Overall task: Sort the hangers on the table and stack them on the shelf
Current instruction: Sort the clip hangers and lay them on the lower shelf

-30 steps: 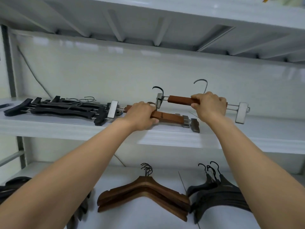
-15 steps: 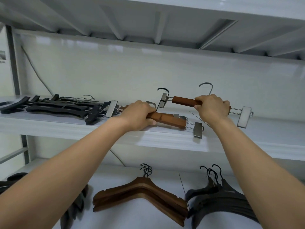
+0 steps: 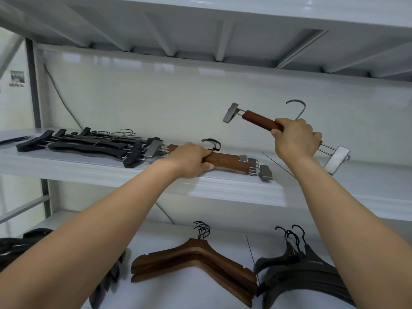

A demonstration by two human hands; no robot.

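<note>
- Head view, looking up into a white shelf unit, with the middle shelf (image 3: 223,188) running across the centre from 9 to 3 o'clock
- At 2 o'clock, right hand (image 3: 296,141) closed round the wooden bar of a brown clip hanger (image 3: 260,120), fingers wrapped over the top, thumb tip on the near side of the bar
- That hanger held in the air above the middle shelf and tilted: one metal clip (image 3: 231,113) high, toward 10 o'clock from the hand; other clip (image 3: 336,159) low, toward 4 o'clock, close to the shelf, contact impossible to tell
- Wire hook (image 3: 298,108) standing up behind the knuckles
- At centre, left hand (image 3: 189,160) curled over the 9 o'clock end of a stack of brown clip hangers (image 3: 231,161), thumb against the front edge, fingers over the top
- Stack lying flat on the middle shelf, metal clips fanned out at its 3 o'clock end, dark hooks (image 3: 211,142) just above the knuckles
- Just beside the stack at its 9 o'clock, a pile of black clip hangers (image 3: 89,144), flat on the same shelf, thin wire hooks tangled on top
- On the lower shelf (image 3: 156,233) at 6 o'clock, brown coat hangers (image 3: 194,262) nested in a stack; black coat hangers (image 3: 307,270) stacked at their 3 o'clock
- More dark hangers (image 3: 13,246) at 8 o'clock, partly behind the left forearm
- Ribbed underside of the upper shelf (image 3: 200,25) at 12 o'clock; grey cable (image 3: 60,97) down the back wall at 10 o'clock
</note>
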